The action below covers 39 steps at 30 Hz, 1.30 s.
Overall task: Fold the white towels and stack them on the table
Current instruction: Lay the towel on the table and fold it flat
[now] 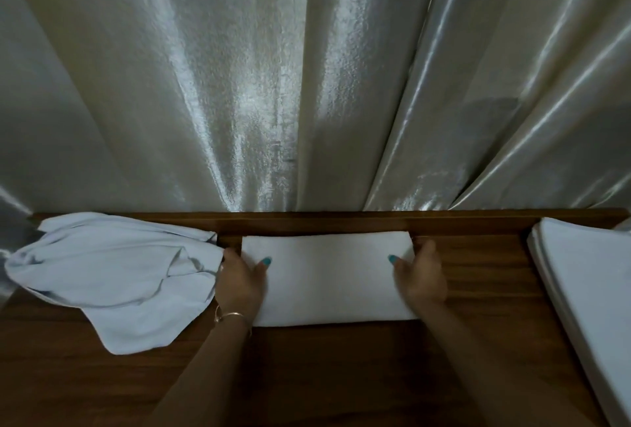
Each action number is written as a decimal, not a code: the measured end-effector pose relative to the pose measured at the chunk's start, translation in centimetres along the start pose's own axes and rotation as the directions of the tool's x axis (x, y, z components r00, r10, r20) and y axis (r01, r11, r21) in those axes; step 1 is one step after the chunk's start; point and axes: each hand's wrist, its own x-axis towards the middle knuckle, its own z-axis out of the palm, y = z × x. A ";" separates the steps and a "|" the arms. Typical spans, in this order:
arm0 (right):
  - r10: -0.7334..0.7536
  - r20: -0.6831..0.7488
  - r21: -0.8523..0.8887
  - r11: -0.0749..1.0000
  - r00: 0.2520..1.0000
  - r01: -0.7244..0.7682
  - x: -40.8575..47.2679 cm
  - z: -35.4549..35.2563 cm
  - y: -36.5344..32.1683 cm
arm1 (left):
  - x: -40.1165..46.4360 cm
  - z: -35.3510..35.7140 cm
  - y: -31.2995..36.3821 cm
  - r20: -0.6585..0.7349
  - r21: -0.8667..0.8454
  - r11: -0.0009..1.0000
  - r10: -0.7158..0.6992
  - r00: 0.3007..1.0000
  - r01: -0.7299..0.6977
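folded towel (327, 278) at table (478, 273) centre, between loose pile (112, 273) and stack (587, 273); gripped by left hand (240, 281) and right hand (421, 276), thumbs on top (other fingers hidden). risk: layers slipping apart if lifted unevenly.

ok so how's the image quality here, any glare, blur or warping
Head view: dim overall; bright sheen streaks on the satin curtain; wide-angle warping fans the curtain folds outward and tilts the folded stack; the right hand looks slightly motion-smeared, the left hand sharper; the white towel is nearly featureless.
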 end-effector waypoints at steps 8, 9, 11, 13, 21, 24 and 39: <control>-0.428 0.327 -0.309 0.794 0.843 0.523 -2.3 3.5 -1.9 | -2.3 4.2 0.9 0.243 0.348 0.803 0.421 0.874 -0.484; -0.373 0.366 -0.325 0.807 0.852 0.493 -2.3 4.0 -1.7 | -2.2 4.7 0.6 0.270 0.388 0.808 0.361 0.893 -0.444; -0.297 0.398 -0.349 0.826 0.868 0.443 -2.2 4.6 -1.2 | -2.1 5.3 0.1 0.274 0.419 0.819 0.296 0.915 -0.391; -0.279 0.395 -0.366 0.826 0.875 0.429 -2.1 4.6 -1.0 | -2.1 5.5 -0.2 0.256 0.425 0.824 0.288 0.923 -0.375; -0.286 0.348 -0.380 0.828 0.893 0.413 -2.4 4.9 -1.0 | -2.1 5.9 -0.4 0.222 0.437 0.822 0.296 0.929 -0.366; -0.286 0.341 -0.376 0.832 0.895 0.409 -2.3 5.0 -0.9 | -2.1 5.9 -0.3 0.228 0.445 0.814 0.300 0.926 -0.373; -0.270 0.380 -0.419 0.803 0.885 0.424 -2.1 5.3 -1.0 | -1.7 4.5 0.0 0.378 0.458 0.783 0.258 0.889 -0.422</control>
